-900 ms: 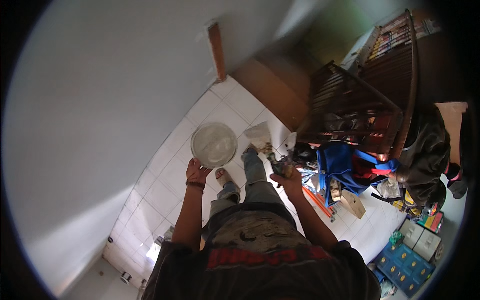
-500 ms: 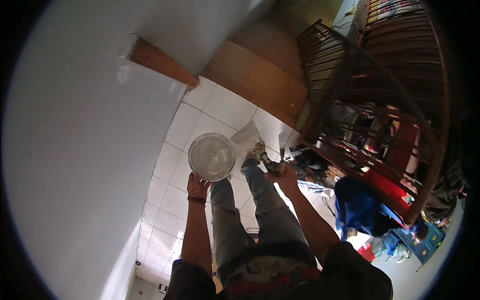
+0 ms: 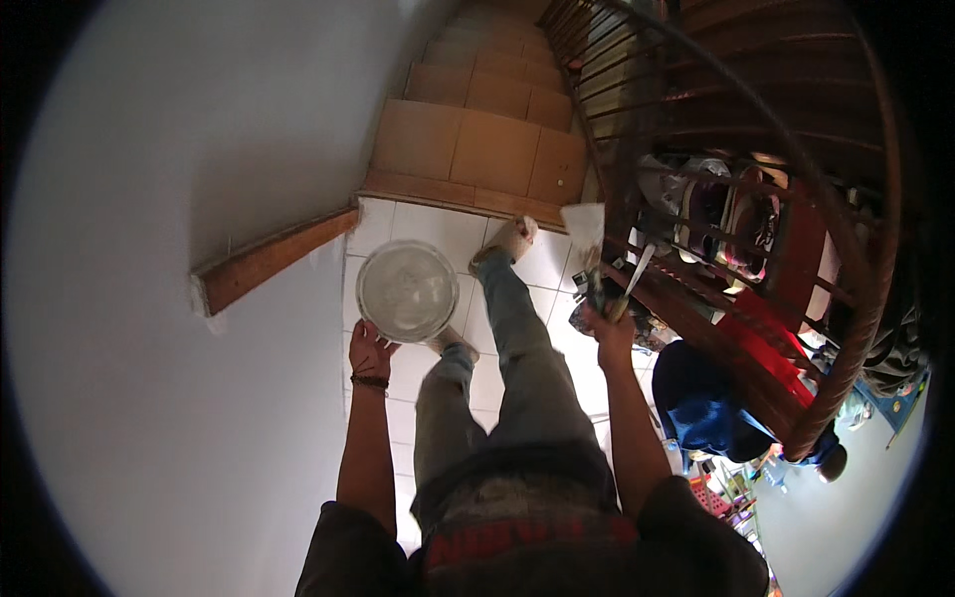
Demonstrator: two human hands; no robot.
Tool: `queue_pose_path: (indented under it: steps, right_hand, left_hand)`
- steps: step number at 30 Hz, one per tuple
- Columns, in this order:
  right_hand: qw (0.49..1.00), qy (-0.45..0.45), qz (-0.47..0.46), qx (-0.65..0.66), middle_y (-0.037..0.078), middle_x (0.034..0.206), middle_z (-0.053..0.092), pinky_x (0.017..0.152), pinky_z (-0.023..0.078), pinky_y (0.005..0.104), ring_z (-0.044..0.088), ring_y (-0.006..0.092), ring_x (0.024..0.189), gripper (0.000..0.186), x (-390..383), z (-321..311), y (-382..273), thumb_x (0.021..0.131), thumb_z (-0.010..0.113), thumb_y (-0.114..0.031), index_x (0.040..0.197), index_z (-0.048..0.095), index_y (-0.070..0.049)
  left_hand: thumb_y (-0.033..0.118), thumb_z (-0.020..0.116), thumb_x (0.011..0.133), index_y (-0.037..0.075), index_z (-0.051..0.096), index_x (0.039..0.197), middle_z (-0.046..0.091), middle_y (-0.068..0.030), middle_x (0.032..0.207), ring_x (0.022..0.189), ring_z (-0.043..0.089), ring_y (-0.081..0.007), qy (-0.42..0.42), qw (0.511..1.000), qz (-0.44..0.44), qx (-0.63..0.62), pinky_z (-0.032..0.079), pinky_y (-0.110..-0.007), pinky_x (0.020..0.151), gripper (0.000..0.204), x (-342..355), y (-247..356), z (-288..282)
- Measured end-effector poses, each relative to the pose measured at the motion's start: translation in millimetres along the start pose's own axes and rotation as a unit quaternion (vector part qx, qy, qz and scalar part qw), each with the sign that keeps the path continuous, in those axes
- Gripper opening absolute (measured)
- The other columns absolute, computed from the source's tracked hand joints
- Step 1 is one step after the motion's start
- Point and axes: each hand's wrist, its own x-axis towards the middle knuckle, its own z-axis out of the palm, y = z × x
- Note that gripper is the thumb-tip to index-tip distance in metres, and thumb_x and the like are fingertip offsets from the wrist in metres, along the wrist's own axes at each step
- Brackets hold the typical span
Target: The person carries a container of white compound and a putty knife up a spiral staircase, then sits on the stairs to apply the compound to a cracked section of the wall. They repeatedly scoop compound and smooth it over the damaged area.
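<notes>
My left hand [image 3: 370,350] grips the near side of a round, pale bucket [image 3: 455,301], its fingers curled at the rim. Inside lies a whitish-grey material, spread over the bottom. In my right hand [image 3: 611,326] I hold two putty knives together by their handles. One has a broad, pale, smeared blade [image 3: 584,226]; the other shows a narrower blade [image 3: 643,263]. Both blades point away from me, to the right of the bucket. How the fingers sit around the handles is partly hidden.
Brown tiled stairs [image 3: 468,134] rise ahead, beyond the white floor tiles [image 3: 428,221]. A grey-white wall [image 3: 129,328] with a wooden skirting strip [image 3: 279,254] runs along the left. On the right stand a dark metal railing [image 3: 863,328], a rack with shoes [image 3: 756,219] and blue cloth [image 3: 706,423].
My view has turned toward the stairs, and my right foot is farther forward. Both hands keep their hold; the putty knives now point more upward in the picture, clear of the foot.
</notes>
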Motion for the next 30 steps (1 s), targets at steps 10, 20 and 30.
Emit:
queue_pose_path:
  steps: [10,20,30]
  right_hand:
    - [0.977,0.033,-0.179,0.113,0.003,0.086,0.06,0.056,0.05,0.0296,0.06,0.0124,0.067,0.031,108,-49,-173,0.075,0.08,-0.009,0.088,0.052,-0.009]
    - [0.958,0.138,-0.191,0.165,-0.003,0.078,0.055,0.068,0.046,0.0267,0.055,0.0089,0.071,0.031,198,-10,-304,0.076,0.078,-0.004,0.085,0.049,-0.012]
    - [0.954,0.048,-0.238,0.176,0.0,0.081,0.059,0.058,0.045,0.0272,0.057,0.0113,0.071,0.03,404,-13,-391,0.077,0.077,-0.006,0.087,0.049,-0.012]
  left_hand:
    - [0.032,0.057,0.095,0.008,0.055,0.117,0.066,-0.0037,0.105,0.091,0.065,-0.018,-0.114,0.977,0.175,0.044,0.054,-0.037,0.075,0.032,-30,165,139]
    - [0.027,0.056,0.094,0.008,0.054,0.114,0.064,-0.0069,0.103,0.088,0.064,-0.0211,-0.14,0.979,0.149,0.008,0.058,-0.038,0.068,0.027,144,237,286]
    - [0.022,0.054,0.096,0.006,0.057,0.11,0.065,-0.0065,0.102,0.089,0.065,-0.0226,-0.061,0.968,0.235,-0.056,0.055,-0.035,0.074,0.022,239,215,366]
